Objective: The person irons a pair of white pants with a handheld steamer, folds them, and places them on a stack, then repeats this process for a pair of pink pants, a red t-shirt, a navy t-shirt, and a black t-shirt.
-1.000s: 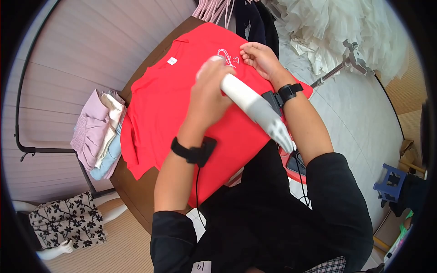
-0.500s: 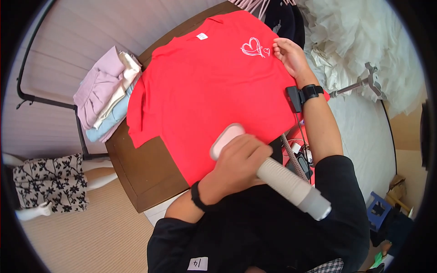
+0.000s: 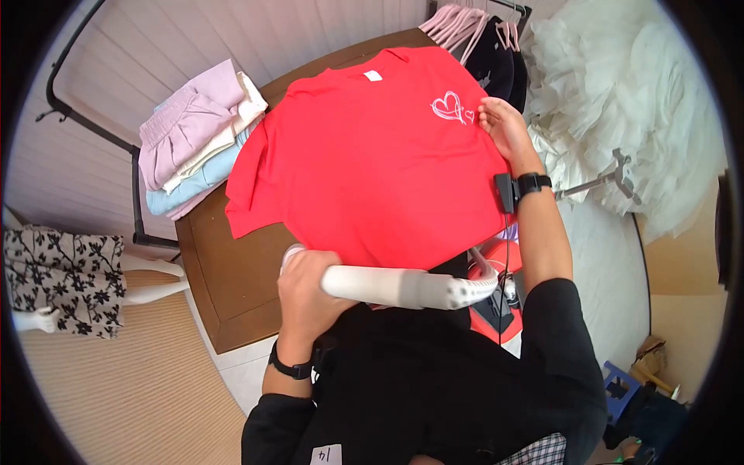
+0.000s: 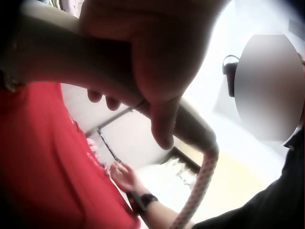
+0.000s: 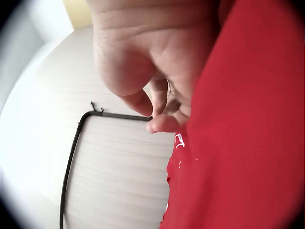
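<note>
A red shirt (image 3: 372, 163) with a white heart print lies spread on a brown table (image 3: 225, 310). My left hand (image 3: 306, 291) grips a white and grey handheld steamer (image 3: 372, 285) at the shirt's lower edge, its head mostly hidden by the fingers; the left wrist view shows the hand (image 4: 157, 52) wrapped round the handle (image 4: 86, 57), with a hose (image 4: 198, 183) trailing from it. Beside the heart print, my right hand (image 3: 508, 132) rests at the shirt's edge, fingers loosely bent. In the right wrist view no fabric shows between the thumb and fingers of that hand (image 5: 147, 62).
Folded clothes (image 3: 190, 139) are stacked at the table's left edge, by a black rack (image 3: 97, 132). Pink hangers (image 3: 457, 27) and dark garments hang at the back. White tulle (image 3: 604, 101) and a metal stand (image 3: 620, 178) are on the right.
My left hand has carried the steamer from over the shirt's middle to its lower left edge, turning it more sideways. My right hand stays beside the print. The head view has shifted.
</note>
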The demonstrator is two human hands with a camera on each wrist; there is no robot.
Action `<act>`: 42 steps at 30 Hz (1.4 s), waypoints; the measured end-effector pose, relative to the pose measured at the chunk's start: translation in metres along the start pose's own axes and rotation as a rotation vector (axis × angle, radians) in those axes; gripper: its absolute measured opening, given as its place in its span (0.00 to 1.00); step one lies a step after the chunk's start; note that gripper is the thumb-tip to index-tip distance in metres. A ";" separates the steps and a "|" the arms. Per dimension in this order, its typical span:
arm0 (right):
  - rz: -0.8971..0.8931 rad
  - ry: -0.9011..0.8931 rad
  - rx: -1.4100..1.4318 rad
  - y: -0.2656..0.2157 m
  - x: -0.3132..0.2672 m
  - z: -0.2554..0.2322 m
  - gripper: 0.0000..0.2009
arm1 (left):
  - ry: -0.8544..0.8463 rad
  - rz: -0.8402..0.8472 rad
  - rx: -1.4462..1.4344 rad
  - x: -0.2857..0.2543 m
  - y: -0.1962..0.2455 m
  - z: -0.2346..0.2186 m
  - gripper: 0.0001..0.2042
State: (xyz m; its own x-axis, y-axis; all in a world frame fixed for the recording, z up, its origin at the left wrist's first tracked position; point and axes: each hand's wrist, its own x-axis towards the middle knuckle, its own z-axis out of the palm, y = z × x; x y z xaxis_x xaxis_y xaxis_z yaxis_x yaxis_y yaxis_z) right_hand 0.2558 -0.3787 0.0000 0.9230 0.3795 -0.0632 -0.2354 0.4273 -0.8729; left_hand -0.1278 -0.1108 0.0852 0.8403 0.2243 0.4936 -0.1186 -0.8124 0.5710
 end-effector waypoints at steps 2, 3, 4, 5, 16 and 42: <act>0.038 -0.181 -0.047 -0.033 -0.037 0.036 0.11 | -0.072 0.114 -0.063 0.010 0.013 0.007 0.22; 0.022 -0.337 -0.161 -0.054 -0.066 0.063 0.15 | -0.087 0.144 -0.077 0.013 0.017 0.011 0.22; 0.010 -0.488 -0.274 -0.075 -0.101 0.091 0.18 | -0.080 0.133 -0.088 0.018 0.022 0.017 0.22; -0.048 -0.668 -0.491 -0.090 -0.137 0.111 0.24 | -0.076 0.187 -0.097 0.025 0.027 0.024 0.21; -0.130 -0.566 -1.654 -0.107 -0.278 0.140 0.30 | -0.354 0.306 -0.442 0.055 0.047 0.085 0.21; -0.195 -0.199 -1.555 -0.076 -0.242 0.114 0.27 | -0.196 -0.764 -1.236 0.052 -0.138 0.032 0.10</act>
State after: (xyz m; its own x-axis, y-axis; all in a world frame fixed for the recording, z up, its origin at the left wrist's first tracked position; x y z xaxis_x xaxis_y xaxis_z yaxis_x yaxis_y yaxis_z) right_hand 0.0152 -0.4096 0.1373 0.8179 0.5725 0.0575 0.5226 -0.6973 -0.4906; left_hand -0.0507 -0.0042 0.0113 0.9505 0.2215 -0.2180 0.0957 0.4588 0.8834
